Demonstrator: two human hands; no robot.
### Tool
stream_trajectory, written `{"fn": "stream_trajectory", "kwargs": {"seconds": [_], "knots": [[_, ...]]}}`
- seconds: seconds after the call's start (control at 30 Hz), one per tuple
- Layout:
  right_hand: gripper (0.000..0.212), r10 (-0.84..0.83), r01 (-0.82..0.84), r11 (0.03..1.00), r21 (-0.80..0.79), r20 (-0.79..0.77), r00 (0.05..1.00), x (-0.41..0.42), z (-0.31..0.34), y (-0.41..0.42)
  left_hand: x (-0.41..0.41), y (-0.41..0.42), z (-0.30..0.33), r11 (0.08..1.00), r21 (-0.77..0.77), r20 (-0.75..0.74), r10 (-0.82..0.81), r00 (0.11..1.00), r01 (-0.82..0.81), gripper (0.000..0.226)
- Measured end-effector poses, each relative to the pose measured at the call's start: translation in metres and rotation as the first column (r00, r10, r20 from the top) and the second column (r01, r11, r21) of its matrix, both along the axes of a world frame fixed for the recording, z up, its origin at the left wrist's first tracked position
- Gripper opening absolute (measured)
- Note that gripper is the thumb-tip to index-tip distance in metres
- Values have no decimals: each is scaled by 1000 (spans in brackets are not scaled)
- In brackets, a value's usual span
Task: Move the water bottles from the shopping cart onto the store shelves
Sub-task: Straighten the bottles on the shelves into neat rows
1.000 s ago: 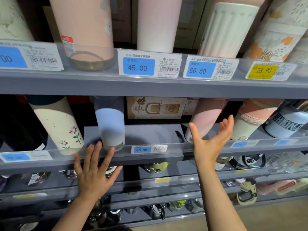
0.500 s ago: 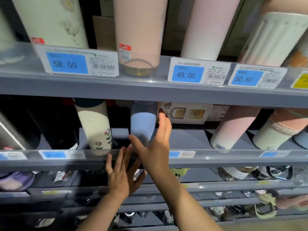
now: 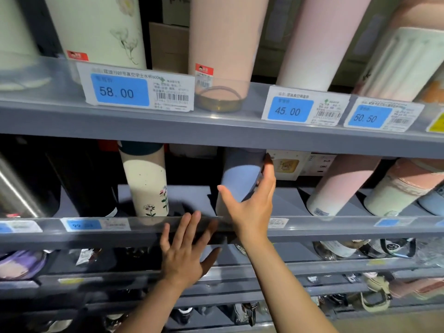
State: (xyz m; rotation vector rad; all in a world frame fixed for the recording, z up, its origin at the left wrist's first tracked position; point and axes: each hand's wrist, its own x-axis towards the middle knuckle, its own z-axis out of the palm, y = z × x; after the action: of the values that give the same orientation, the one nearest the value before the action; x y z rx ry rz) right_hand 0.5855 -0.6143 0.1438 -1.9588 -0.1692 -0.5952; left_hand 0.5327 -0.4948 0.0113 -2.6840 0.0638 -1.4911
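The right hand reaches into the middle shelf, fingers straight along the right side of the pale blue bottle and thumb spread at its front. The left hand is spread flat against that shelf's front edge. Two hands, one blue bottle, three blue price tags on the upper shelf.

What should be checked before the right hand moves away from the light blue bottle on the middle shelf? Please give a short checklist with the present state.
1. light blue bottle behind the shelf's front rail: ok.
2. Bottle upright: cannot tell; it looks tilted, maybe from the wide lens.
3. right hand fingers straight along the bottle's side, not gripping: ok.
4. left hand away from the bottle, spread before the rail: ok.
5. Gap to the cream flowered bottle: ok.
6. Bottle's base flat on the shelf: cannot tell, the hand and rail hide it.
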Motion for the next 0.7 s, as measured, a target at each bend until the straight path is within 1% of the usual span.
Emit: {"fn": "stream_trajectory", "kwargs": {"seconds": [0.17,0.37,0.6,0.7], "knots": [[99,-97,97,995,20,8,995,10,5,-36,1,1,-5,1000,22,9,-1,1000,0,72],[99,-117,117,993,23,5,993,20,6,-58,2,1,-8,1000,21,-12,-10,1000,11,84],[90,-71,70,996,-50,-29,997,22,9,-59,0,2,-5,1000,11,-37,-24,999,24,82],[89,-79,79,994,-69,-2,997,22,11,-60,-1,2,-5,1000,15,-37,-24,999,25,79]]}}
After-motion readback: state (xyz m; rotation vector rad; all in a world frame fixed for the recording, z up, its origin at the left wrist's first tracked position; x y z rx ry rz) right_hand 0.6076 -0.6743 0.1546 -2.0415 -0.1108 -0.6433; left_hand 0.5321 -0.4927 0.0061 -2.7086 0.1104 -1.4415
